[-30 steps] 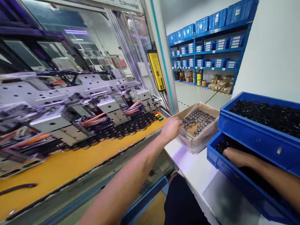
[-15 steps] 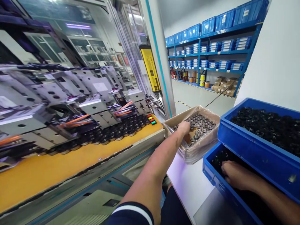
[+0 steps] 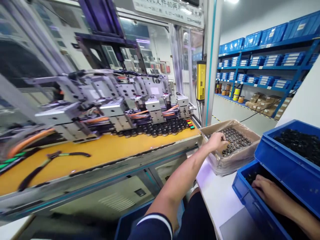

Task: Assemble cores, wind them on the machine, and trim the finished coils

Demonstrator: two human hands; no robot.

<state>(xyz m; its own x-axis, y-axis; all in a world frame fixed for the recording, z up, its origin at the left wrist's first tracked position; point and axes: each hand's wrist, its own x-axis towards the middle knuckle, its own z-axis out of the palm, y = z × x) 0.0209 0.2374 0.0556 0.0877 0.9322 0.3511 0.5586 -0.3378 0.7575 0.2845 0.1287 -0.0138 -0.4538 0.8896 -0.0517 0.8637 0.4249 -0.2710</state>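
My left hand [image 3: 218,141] is over the near left side of a plastic-lined cardboard box [image 3: 226,165]. Its fingers are curled together, and whatever they pinch is too small to name. Many small shiny metal ring-like parts [image 3: 237,140] fill the box floor. My right hand [image 3: 265,190] reaches into the lower blue bin [image 3: 246,193], its fingers bent and closed; their tips and anything in them are hidden. A few small black parts [image 3: 250,177] show at that bin's far corner. Above it, an upper blue bin [image 3: 282,158] holds a heap of black parts [image 3: 298,143].
Left stands a machine with metal fixture blocks [image 3: 115,115] over an orange worktop [image 3: 120,146]. Rows of black round parts [image 3: 160,129] stand on it, and pliers [image 3: 53,156] lie open nearby. Box and bins rest on a white table [image 3: 225,190]. Blue shelving [image 3: 270,68] is behind.
The view has swung left, bringing the pliers and more worktop into sight. My left hand has lifted slightly and shows curled fingers; my right hand stays in the lower bin.
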